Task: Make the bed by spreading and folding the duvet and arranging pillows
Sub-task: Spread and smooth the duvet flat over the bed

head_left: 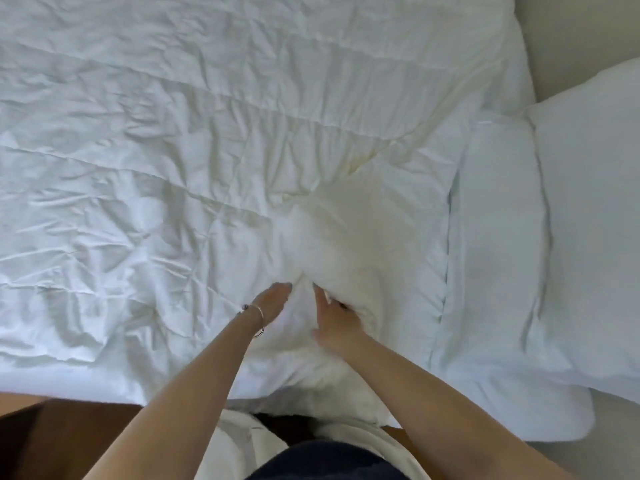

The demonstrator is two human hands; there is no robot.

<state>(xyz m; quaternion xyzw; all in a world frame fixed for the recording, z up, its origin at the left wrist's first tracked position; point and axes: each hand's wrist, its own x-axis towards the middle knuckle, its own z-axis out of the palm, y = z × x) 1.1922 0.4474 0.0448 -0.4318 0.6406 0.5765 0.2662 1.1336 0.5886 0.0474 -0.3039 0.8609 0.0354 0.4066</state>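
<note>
A wrinkled white duvet (pixel 173 150) covers most of the bed, its near edge hanging over the side. Near the middle it bunches into a raised, blurred fold (pixel 332 233). My left hand (pixel 272 301), with a thin bracelet on the wrist, lies flat on the duvet with fingers together. My right hand (pixel 334 317) presses against the base of the raised fold, and its fingertips are hidden in the cloth. Two white pillows lie at the right: a flatter one (pixel 491 244) beside the duvet and a plump one (pixel 595 209) behind it.
The brown bed frame or floor (pixel 69 438) shows at the lower left below the duvet's edge. A pale wall or headboard (pixel 575 32) stands at the upper right. Some duvet cloth hangs by my body at the bottom centre.
</note>
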